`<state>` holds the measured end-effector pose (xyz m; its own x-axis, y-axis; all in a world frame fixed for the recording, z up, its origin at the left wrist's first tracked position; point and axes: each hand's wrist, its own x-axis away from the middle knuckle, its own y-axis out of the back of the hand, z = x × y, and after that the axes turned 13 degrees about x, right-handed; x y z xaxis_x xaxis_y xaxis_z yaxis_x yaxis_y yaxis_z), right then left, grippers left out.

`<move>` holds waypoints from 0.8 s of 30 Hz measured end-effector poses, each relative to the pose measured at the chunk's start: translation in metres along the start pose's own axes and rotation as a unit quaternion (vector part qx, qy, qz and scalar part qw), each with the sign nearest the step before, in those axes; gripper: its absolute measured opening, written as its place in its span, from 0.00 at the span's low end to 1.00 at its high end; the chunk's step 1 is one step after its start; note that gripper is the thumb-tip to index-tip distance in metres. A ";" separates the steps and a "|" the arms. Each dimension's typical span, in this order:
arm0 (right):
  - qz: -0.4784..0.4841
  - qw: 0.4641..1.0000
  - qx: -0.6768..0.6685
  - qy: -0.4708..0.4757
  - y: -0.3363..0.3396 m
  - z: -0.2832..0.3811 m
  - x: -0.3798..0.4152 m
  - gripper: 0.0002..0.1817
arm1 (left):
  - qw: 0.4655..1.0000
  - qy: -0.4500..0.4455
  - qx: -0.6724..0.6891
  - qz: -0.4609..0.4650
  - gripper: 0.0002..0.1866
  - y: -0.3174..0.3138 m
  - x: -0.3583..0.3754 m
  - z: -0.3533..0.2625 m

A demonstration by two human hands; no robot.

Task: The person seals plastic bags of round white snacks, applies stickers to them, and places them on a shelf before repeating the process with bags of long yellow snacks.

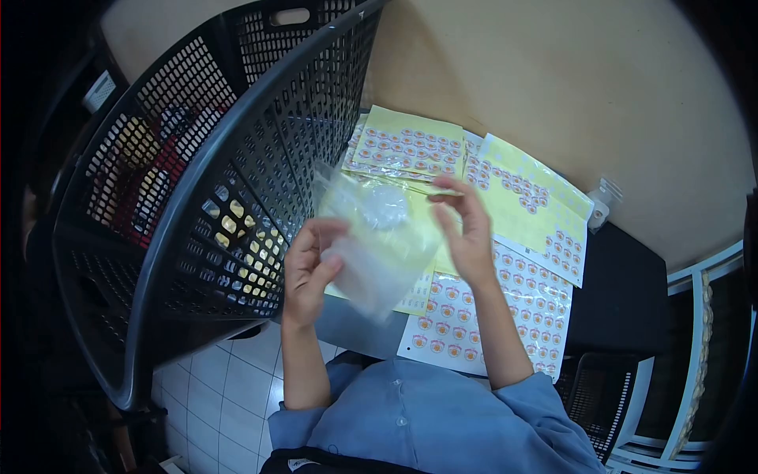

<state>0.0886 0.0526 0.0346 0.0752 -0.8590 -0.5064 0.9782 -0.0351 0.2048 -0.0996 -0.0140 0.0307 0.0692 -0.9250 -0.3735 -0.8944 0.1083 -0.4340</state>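
Note:
My left hand [309, 272] is closed on the edge of a clear plastic bag [377, 265], thumb on the near side. The bag hangs tilted over the sticker sheets and is slightly blurred. Just right of the bag, my right hand [467, 233] has its fingers bent and apart, with nothing seen between them. A whitish round shape [384, 207] shows at the upper part of the bag. Behind lies a yellow backing sheet with rows of small round stickers [407, 146], some of its area bare.
A large black perforated basket [260, 134] stands tilted on the left, with red and yellow things inside. More sticker sheets [505, 308] overlap on the grey table [371, 328]. At right are a small white dispenser-like object [602, 209], a black surface [624, 276] and a black crate [596, 403].

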 end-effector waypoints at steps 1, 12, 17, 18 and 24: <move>0.069 0.988 0.141 0.009 -0.005 -0.014 0.002 0.17 | 0.996 0.012 0.088 0.026 0.23 0.004 0.003 -0.001; 0.224 0.939 0.262 0.007 -0.069 -0.052 0.043 0.19 | 0.863 0.209 0.460 0.018 0.14 0.055 0.039 0.055; 0.159 0.910 0.377 0.064 -0.070 -0.055 0.044 0.21 | 0.859 0.223 0.459 -0.040 0.15 0.070 0.041 0.073; 0.160 0.910 0.377 0.064 -0.071 -0.058 0.045 0.21 | 0.852 0.229 0.464 -0.073 0.16 0.071 0.041 0.075; 0.143 0.917 0.368 0.063 -0.073 -0.063 0.048 0.21 | 0.868 0.230 0.433 -0.081 0.16 0.078 0.039 0.082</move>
<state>0.0326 0.0462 -0.0572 0.3753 -0.8230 -0.4264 0.5231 -0.1917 0.8304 -0.1299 -0.0118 -0.0849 -0.1986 -0.9796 0.0290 -0.2083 0.0133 -0.9780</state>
